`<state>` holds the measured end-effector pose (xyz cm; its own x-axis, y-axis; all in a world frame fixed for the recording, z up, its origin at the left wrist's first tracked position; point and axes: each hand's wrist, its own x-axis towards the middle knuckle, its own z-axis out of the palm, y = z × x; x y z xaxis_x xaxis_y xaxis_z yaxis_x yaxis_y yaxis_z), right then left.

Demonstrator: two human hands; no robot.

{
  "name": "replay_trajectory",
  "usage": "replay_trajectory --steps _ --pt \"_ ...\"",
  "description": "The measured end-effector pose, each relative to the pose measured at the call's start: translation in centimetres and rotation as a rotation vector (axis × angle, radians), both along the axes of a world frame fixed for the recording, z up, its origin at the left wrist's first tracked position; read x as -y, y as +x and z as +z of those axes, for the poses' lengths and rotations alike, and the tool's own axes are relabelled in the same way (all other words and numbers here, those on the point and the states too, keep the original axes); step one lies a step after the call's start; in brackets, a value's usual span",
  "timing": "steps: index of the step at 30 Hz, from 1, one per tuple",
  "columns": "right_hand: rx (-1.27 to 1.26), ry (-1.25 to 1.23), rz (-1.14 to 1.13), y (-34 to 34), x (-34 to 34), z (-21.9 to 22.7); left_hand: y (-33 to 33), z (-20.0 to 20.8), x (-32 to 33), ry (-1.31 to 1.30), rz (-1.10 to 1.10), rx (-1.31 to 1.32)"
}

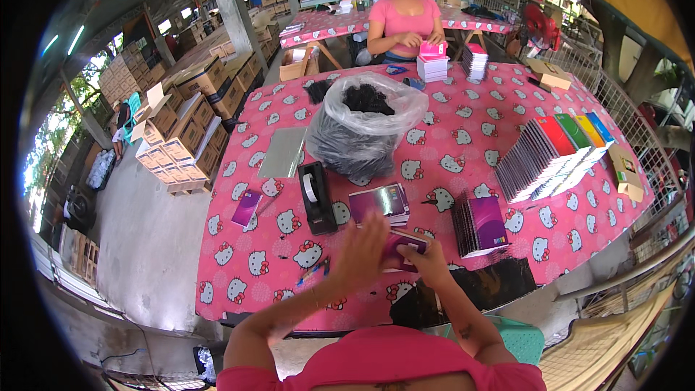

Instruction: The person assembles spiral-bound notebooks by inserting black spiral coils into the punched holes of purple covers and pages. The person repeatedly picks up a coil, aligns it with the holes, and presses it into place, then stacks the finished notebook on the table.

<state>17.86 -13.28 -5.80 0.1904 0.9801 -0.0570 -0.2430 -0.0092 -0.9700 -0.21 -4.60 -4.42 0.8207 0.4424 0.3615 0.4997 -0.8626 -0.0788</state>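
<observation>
My right hand [428, 259] grips a small purple box [400, 247] just above the pink patterned tablecloth [463, 152]. Blurred with motion, my left hand [362, 250] rests against the box's left side with its fingers spread. Beyond the hands lies a purple booklet stack [381, 203]. A black tape dispenser [316, 197] stands to the left of it. To the right, a row of purple boxes [479, 224] stands on edge.
A clear plastic bag of black items [363, 127] fills the table's middle, with a grey flat sheet [282, 152] beside it. Coloured boxes [554, 156] are fanned out at right. A person in pink [405, 22] works at the far end. Cardboard cartons [184, 137] are stacked at left.
</observation>
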Motion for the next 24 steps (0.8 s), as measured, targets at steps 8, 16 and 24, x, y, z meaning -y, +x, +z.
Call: replay_trajectory --steps 8,16,24 --pt "0.104 0.063 -0.003 -0.3 0.2 1.4 1.0 1.7 1.6 -0.209 -0.087 0.059" --pt "0.123 0.069 -0.036 -0.5 -0.5 -0.2 1.0 -0.6 2.0 -0.063 -0.141 0.095" --pt "0.188 0.08 -0.015 0.1 -0.7 -1.8 2.1 0.1 2.5 -0.056 -0.129 0.059"
